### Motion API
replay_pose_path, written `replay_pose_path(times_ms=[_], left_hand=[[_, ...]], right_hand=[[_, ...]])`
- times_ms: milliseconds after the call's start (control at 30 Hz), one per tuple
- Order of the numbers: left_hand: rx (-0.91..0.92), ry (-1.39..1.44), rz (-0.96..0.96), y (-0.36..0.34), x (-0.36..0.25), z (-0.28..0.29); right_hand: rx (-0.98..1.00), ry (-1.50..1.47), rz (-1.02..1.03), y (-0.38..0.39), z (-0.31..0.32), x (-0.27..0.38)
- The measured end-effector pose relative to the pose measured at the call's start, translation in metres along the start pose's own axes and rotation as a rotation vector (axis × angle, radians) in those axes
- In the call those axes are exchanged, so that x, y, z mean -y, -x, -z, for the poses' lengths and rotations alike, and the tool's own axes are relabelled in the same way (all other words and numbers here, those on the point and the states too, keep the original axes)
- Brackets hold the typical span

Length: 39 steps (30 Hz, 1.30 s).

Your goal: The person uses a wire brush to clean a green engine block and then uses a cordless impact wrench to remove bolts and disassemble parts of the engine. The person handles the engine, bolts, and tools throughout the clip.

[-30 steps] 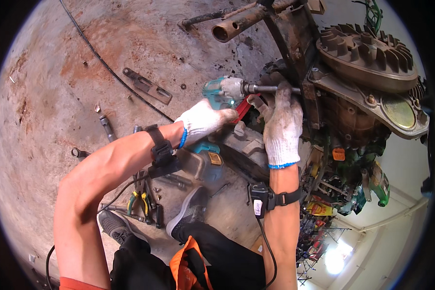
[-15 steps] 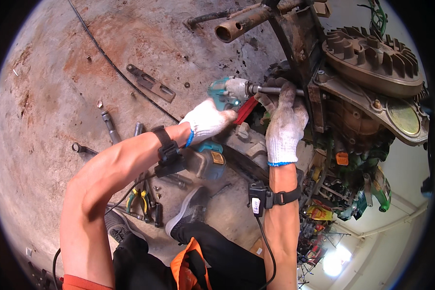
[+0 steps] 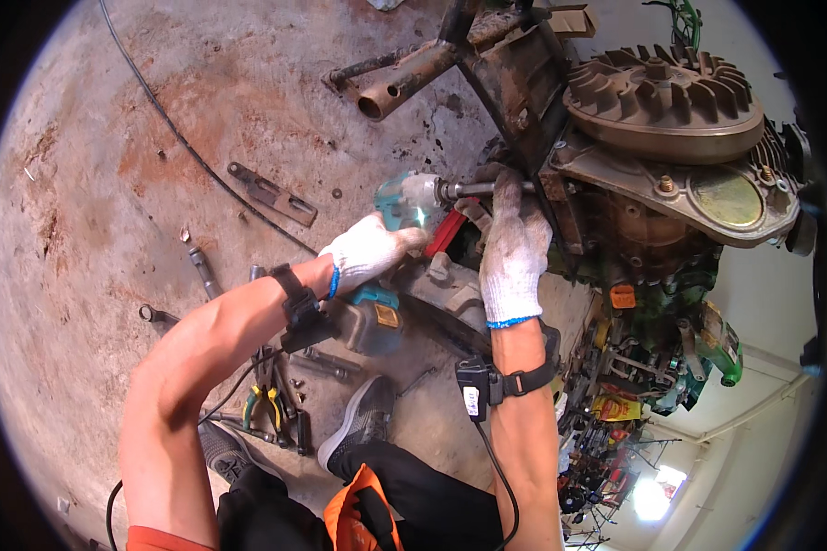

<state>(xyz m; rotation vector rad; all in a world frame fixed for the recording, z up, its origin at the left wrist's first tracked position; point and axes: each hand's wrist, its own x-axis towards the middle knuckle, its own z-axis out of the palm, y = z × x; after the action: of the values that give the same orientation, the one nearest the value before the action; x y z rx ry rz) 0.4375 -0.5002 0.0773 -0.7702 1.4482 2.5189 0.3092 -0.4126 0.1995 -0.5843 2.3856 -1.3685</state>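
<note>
My left hand [image 3: 369, 249], in a white glove, is closed on a teal impact wrench [image 3: 398, 204] with a silver nose and a lit lamp. A long socket extension [image 3: 468, 188] runs from it to the dark steel bracket [image 3: 565, 227] of a rusty machine. My right hand [image 3: 515, 253], in a soiled white glove, has its fingers curled over the extension near the bracket; their tips are partly hidden. A large finned flywheel [image 3: 663, 127] sits on the machine's mounting plate above right. Behind the wrench is a red part [image 3: 446, 230].
A slotted metal bar [image 3: 271, 193], black cable [image 3: 179, 138], ring spanner [image 3: 156, 316], socket tools [image 3: 200, 269] and yellow-handled pliers [image 3: 272, 409] lie on the concrete floor around my feet. Tube frames [image 3: 404, 83] jut out at the top. Cluttered parts and a green bottle [image 3: 726, 354] are at right.
The view has shifted, so the machine, wrench and hands appear a little further left, with the hands slightly lower. Both hands keep their holds.
</note>
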Motion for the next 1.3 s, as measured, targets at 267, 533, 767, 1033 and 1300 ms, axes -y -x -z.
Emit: replay_pose_path(times_ms=[267, 533, 767, 1033, 1300], left_hand=[[-0.017, 0.006, -0.058, 0.009, -0.006, 0.000], [-0.087, 0.000, -0.052, 0.021, 0.013, 0.015], [-0.175, 0.006, 0.048, 0.050, 0.059, 0.031], [-0.193, 0.110, 0.175, 0.080, 0.081, 0.043], [-0.169, 0.100, 0.158, 0.102, 0.097, 0.051]], right_hand=[[0.110, -0.348, -0.038, 0.009, 0.014, -0.006], [0.114, -0.887, -0.196, 0.028, 0.044, 0.000], [0.069, -1.054, -0.188, 0.030, 0.033, -0.002], [0.025, -1.194, -0.161, 0.044, 0.037, -0.006], [0.489, -0.627, -0.275, 0.057, 0.094, 0.021]])
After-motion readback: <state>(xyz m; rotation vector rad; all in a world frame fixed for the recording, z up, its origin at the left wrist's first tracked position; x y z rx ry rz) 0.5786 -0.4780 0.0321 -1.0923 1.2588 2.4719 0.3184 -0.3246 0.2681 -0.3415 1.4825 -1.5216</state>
